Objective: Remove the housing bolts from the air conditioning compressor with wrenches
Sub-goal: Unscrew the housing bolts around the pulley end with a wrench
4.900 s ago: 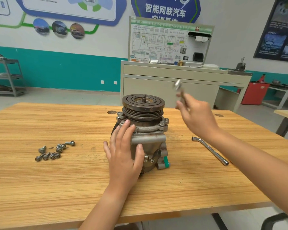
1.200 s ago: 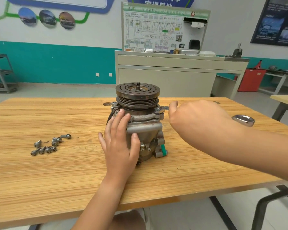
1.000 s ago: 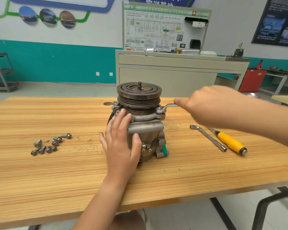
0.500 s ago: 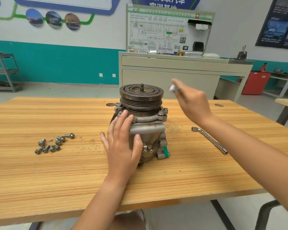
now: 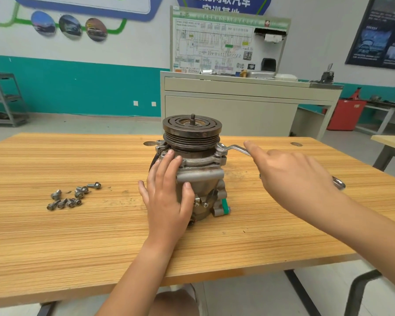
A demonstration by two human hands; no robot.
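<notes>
The air conditioning compressor (image 5: 198, 160) stands upright in the middle of the wooden table (image 5: 78, 236), its dark grooved pulley on top. My left hand (image 5: 167, 197) lies flat against its near left side, fingers straight, thumb on the housing. A silver wrench (image 5: 234, 148) sits with its ring end on a housing bolt at the compressor's right flange. My right hand (image 5: 292, 176) grips the wrench's shaft, index finger stretched along it. The wrench's other end (image 5: 339, 182) pokes out behind my wrist. Several removed bolts (image 5: 71, 197) lie in a loose group to the left.
A beige training cabinet (image 5: 237, 103) with a wiring diagram board stands behind the table. A grey shelf rack (image 5: 5, 99) is at far left, a red bin (image 5: 344, 115) at far right. Another table's corner (image 5: 390, 142) shows on the right.
Half a second ago my right hand held the wrench raised above the table. It has come down and set the ring end on the right flange bolt. My left hand has stayed on the compressor.
</notes>
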